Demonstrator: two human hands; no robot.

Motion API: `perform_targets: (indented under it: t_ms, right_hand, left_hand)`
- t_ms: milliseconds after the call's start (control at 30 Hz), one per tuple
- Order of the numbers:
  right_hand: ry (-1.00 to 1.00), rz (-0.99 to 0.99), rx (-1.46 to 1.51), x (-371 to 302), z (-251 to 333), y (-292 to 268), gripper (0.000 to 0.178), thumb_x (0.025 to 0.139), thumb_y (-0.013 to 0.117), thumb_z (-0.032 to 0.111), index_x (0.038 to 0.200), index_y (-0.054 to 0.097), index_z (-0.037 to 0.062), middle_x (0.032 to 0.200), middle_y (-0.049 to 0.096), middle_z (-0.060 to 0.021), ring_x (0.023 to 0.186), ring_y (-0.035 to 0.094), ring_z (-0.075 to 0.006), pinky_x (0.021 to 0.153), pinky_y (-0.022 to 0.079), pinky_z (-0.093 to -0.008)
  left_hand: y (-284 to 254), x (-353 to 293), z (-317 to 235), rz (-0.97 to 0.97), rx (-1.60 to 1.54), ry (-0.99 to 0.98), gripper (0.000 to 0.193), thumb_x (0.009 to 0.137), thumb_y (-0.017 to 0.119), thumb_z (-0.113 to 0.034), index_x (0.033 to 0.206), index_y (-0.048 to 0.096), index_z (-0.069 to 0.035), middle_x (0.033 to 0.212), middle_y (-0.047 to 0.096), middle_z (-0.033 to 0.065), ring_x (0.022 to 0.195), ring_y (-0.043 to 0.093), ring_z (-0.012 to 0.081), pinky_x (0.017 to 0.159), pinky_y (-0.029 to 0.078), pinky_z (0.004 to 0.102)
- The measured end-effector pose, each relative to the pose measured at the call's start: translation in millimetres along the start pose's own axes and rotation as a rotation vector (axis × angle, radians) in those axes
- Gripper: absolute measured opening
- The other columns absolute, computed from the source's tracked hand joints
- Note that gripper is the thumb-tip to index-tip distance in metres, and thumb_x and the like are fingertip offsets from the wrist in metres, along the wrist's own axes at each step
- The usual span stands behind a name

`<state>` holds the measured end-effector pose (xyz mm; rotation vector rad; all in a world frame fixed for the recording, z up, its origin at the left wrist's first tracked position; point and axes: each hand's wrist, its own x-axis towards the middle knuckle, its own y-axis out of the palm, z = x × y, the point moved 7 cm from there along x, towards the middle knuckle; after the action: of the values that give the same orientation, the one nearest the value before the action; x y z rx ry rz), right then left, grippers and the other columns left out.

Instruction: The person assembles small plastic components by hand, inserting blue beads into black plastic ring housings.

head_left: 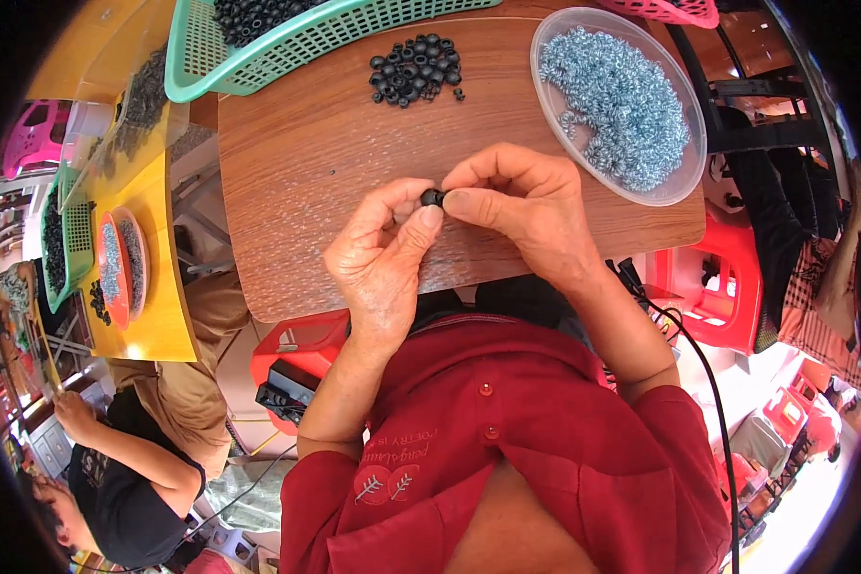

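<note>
In front of my chest, above the near part of the wooden table (297,210), a small round black plastic piece (432,198) is pinched between both hands. My left hand (378,263) is closed, its thumb and forefinger gripping the piece from the left. From the right, the thumb and forefinger of my right hand (536,206) close on the same piece, and their tips hide part of it. Farther off lies a loose pile of black round pieces (416,72), some showing holes. At far right, a clear round tub (576,156) holds many bluish-silver metal springs (631,115).
A green mesh basket (244,78) of black pieces overlaps the table's far left edge. Red stools (727,277) stand by the near corners, and a black cable (713,383) hangs at right. On the left, another person (129,469) sits by a yellow table (163,277).
</note>
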<state>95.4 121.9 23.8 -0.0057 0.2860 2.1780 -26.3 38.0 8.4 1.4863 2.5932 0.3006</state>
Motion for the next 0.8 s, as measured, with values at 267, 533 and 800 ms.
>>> perform_targets:
  t_ms: [267,533,800]
  right_hand:
    - [0.123,0.011,0.180,3,-15,-3,0.011,0.078,0.071,0.003,0.088,0.068,-0.0012,0.078,0.067,-0.0037,0.069,0.059,-0.0077,0.064,0.048,-0.0207]
    - [0.152,-0.010,0.212,2,-20,-5,0.011,0.076,0.072,0.003,0.086,0.068,-0.0003,0.078,0.066,-0.0035,0.069,0.059,-0.0077,0.064,0.048,-0.0213]
    - [-0.066,-0.086,-0.190,-6,2,-1,0.009,0.076,0.070,-0.001,0.083,0.066,-0.0015,0.076,0.065,-0.0027,0.070,0.058,-0.0075,0.064,0.047,-0.0216]
  left_hand:
    - [3,-2,1,0.041,-0.037,-0.007,0.022,0.084,0.067,0.003,0.106,0.064,0.002,0.089,0.061,0.0000,0.075,0.052,0.0041,0.066,0.044,0.0169]
    - [2,-3,-1,0.046,0.092,0.014,0.019,0.083,0.068,0.002,0.102,0.065,0.002,0.086,0.059,-0.0007,0.074,0.052,0.0046,0.065,0.043,0.0173]
    - [2,-7,0,0.031,0.061,-0.015,0.019,0.083,0.069,0.001,0.101,0.065,0.002,0.084,0.060,-0.0006,0.072,0.051,0.0052,0.065,0.044,0.0182]
